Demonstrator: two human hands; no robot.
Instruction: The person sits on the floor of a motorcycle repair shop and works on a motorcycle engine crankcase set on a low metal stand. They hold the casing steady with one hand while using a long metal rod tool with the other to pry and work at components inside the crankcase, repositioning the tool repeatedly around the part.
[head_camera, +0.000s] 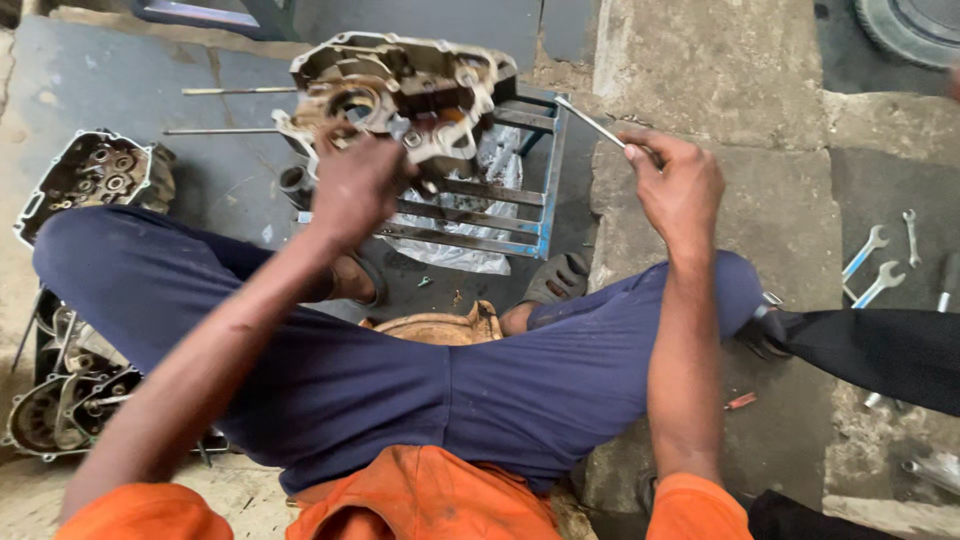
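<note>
A crumpled clear plastic bag (480, 215) lies under and through the bars of a blue metal stand (540, 175) on the concrete floor (720, 60). On that stand rests a greasy, rust-brown engine case (400, 90), its open side up, showing round holes and bolts. The left hand (352, 190) is pressed on the case's near edge, fingers curled over it. The right hand (680, 185) is closed around a thin metal rod (592, 122) that slants toward the case. More engine cases (95, 180) sit at the left; wrenches (872, 265) lie at the right.
</note>
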